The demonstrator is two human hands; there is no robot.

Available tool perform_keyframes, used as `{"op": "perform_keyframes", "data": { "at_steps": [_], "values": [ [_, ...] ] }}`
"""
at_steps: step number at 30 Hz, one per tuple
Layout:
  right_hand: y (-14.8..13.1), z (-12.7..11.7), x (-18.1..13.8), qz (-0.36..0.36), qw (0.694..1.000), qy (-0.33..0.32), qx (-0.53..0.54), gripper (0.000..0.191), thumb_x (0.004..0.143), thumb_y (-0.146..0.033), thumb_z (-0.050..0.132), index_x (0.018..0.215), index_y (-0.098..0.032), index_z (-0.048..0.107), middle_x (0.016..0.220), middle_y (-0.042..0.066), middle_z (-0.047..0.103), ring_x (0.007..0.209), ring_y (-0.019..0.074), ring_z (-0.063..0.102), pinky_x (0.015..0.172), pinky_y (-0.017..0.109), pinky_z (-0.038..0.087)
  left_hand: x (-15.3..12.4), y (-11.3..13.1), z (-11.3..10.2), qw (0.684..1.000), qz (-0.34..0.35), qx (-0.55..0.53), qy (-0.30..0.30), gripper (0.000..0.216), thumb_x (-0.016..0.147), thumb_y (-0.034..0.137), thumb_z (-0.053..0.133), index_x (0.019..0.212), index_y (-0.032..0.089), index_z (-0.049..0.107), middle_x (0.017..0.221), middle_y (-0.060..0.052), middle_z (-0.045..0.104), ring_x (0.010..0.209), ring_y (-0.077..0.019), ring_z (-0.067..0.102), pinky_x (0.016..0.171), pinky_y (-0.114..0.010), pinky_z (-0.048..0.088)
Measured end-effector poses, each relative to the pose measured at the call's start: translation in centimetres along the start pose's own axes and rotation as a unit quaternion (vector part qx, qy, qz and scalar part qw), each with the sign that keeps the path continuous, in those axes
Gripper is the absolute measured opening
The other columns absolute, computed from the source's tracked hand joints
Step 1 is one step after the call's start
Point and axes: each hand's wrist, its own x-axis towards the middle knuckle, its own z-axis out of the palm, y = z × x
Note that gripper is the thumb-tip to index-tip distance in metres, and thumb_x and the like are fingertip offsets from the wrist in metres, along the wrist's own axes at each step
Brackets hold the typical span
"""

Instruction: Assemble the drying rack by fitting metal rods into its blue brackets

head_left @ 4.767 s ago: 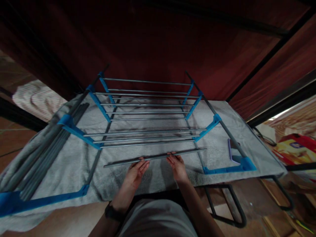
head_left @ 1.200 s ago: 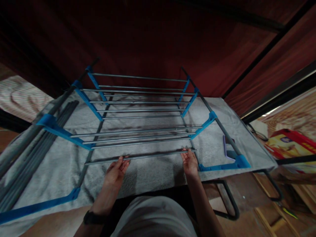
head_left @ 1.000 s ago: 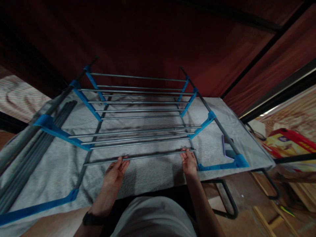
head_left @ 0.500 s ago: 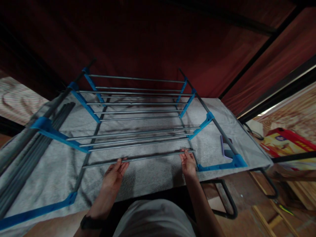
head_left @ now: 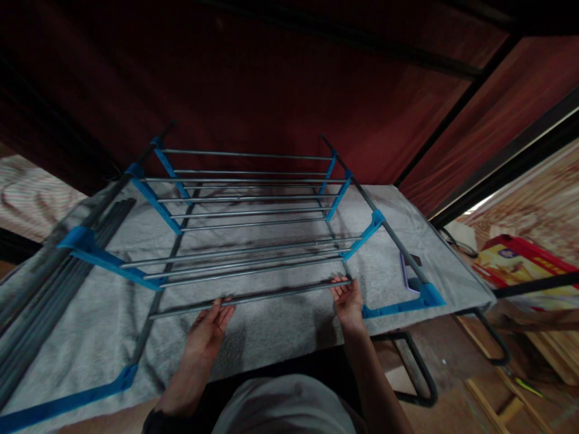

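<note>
A loose grey metal tube [head_left: 275,294] lies crosswise in front of me, held in both hands. My left hand [head_left: 210,322] grips it left of its middle, thumb and fingers closed around it. Near its right end my right hand [head_left: 348,298] is closed on it, close to the rack's right side. Beyond it stands a partly built rack [head_left: 253,248] of grey tubes joined by blue plastic side brackets. The nearest left bracket [head_left: 67,395] and nearest right bracket [head_left: 402,308] have no crossbars between them.
A bundle of grey tubes [head_left: 58,295] lies at the left on the grey cloth [head_left: 280,337]. At right, a purple-edged phone-like object [head_left: 409,274] rests beneath the rack. A red and yellow box [head_left: 525,265] is farther right, with wooden pieces [head_left: 502,404] on the floor.
The view has tilted slightly, so the rack appears a little lower. My right hand has shifted to cover the tube's right end; both hands still hold the tube.
</note>
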Motion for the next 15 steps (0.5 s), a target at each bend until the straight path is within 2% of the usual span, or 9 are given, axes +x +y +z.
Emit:
{"op": "perform_keyframes", "data": {
  "at_steps": [8,15],
  "values": [
    [0.1,0.1,0.0,-0.026,0.999,-0.021,-0.029,0.024,0.084,-0.050,0.058,0.083,-0.026,0.063,0.081,0.000,0.073,0.083,0.0159,0.071,0.082,0.031,0.055,0.0,-0.2,0.0,1.000,0.011,0.002,0.000,0.023,0.083,0.002,0.063,0.065,0.015,0.062,0.076,-0.003,0.073,0.072,-0.0134,0.072,0.092,-0.034,0.058],
    [1.3,1.0,-1.4,-0.006,0.998,-0.060,-0.007,0.013,0.079,-0.036,0.068,0.084,-0.024,0.065,0.083,0.000,0.074,0.083,0.0153,0.071,0.079,0.029,0.058,-0.2,-0.2,0.1,1.000,0.003,0.003,-0.005,0.022,0.087,0.004,0.060,0.069,0.015,0.065,0.079,-0.005,0.074,0.075,-0.0139,0.073,0.091,-0.033,0.059]
  ]
}}
